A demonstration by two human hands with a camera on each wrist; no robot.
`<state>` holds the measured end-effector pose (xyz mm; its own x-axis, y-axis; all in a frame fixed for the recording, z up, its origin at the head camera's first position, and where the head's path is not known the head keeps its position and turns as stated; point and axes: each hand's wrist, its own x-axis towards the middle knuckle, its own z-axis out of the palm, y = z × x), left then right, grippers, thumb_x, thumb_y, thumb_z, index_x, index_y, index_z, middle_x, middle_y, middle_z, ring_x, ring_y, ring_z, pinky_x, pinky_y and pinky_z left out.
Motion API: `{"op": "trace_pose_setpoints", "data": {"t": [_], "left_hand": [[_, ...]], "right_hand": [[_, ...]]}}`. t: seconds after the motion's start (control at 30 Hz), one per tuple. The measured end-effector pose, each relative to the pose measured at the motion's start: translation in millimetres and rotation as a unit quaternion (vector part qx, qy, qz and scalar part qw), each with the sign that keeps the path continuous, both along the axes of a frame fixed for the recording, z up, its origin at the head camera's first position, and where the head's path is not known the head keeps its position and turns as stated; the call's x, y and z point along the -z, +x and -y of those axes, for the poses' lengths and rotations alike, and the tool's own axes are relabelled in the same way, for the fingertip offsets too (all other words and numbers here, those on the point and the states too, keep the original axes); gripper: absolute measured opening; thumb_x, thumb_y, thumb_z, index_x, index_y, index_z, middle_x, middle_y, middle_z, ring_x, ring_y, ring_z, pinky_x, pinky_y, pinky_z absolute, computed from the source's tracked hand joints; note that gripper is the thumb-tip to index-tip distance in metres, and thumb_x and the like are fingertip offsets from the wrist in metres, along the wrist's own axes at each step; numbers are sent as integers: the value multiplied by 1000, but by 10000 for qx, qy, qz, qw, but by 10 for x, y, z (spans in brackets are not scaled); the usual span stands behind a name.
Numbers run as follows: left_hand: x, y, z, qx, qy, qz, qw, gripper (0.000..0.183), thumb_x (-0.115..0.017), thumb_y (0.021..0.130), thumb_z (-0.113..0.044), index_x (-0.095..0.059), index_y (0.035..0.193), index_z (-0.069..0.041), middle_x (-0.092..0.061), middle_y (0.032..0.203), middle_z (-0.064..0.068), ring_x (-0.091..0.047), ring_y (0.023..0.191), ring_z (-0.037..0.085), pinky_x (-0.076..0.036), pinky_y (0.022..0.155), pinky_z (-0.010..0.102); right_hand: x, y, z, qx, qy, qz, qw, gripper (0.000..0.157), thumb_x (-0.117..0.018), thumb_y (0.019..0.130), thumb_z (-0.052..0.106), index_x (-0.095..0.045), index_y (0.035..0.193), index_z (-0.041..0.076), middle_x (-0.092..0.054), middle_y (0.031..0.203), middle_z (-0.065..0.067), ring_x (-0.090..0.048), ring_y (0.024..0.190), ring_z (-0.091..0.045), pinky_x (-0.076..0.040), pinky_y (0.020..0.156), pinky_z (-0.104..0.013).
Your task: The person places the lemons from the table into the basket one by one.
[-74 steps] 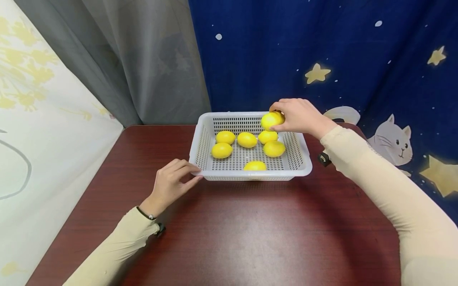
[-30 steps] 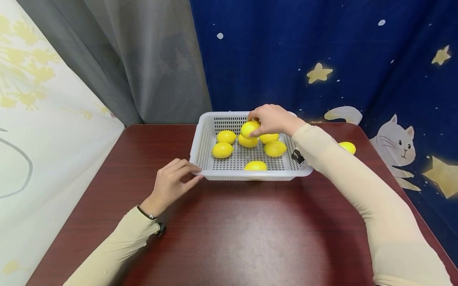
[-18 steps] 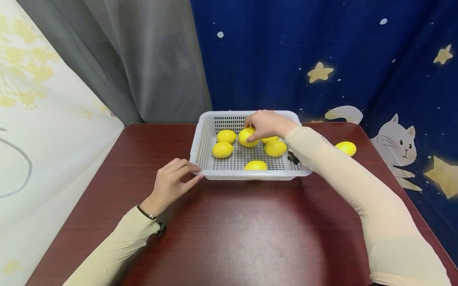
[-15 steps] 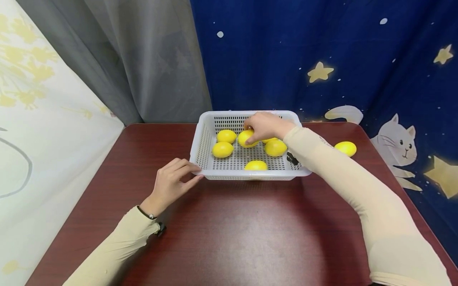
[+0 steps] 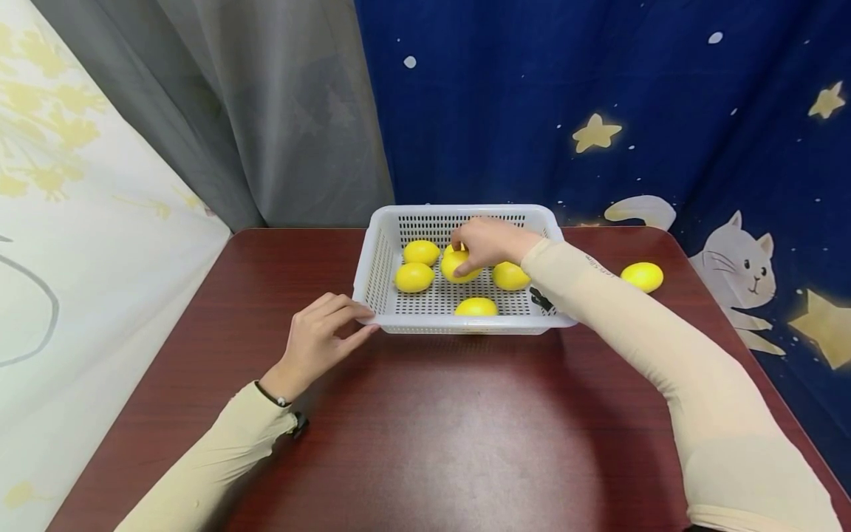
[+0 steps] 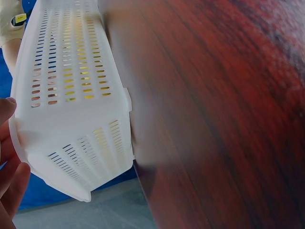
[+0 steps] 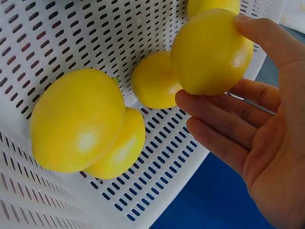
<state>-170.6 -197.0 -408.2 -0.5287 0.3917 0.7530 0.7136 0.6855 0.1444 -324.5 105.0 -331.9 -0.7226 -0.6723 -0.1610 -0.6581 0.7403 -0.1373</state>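
A white perforated plastic basket (image 5: 465,322) with several yellow lemons stands on the table. My right hand (image 5: 492,240) reaches into it and grips a lemon (image 5: 459,268) between thumb and fingers. The right wrist view shows this held lemon (image 7: 212,52) overlapping another lemon (image 7: 155,81) behind it. In the head view a lemon (image 5: 454,249) partly shows behind the held one. My left hand (image 5: 319,336) holds the basket's near left corner, fingertips on the rim and thumb at the front. In the left wrist view its fingers (image 6: 16,188) are at the rim.
One lemon (image 5: 641,277) lies on the dark red table (image 5: 425,421), right of the basket. Inside, other lemons lie at the left (image 5: 414,277), near the front wall (image 5: 476,307) and at the right (image 5: 510,275). A blue curtain (image 5: 479,111) hangs behind the table.
From the basket's right rear, my right hand has moved left, then down and nearer with the lemon it holds. The lemon on the table has come into view. My left hand stays put.
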Motion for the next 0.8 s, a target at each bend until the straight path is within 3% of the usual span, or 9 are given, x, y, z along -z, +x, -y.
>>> {"op": "trace_pose_setpoints", "data": {"t": [0.57,0.8], "left_hand": [[-6,-4,6,11,-2,-1,10000,21,-86,74,-23,-77,92,-19,-72,85,-9,-60,78,8,-51,66,26],[6,-12,0,40,15,-15,10000,21,-86,74,-23,-77,92,-19,-72,84,-9,-60,78,8,-51,66,26]], "right_hand": [[99,-5,0,29,277,-207,9994,50,-76,79,49,-71,110,10,-73,108,-6,-63,95,-24,-51,94,-41],[130,18,-4,157,308,39,9994,49,-77,80,46,-69,111,8,-72,108,-8,-64,94,-25,-52,93,-41]]}}
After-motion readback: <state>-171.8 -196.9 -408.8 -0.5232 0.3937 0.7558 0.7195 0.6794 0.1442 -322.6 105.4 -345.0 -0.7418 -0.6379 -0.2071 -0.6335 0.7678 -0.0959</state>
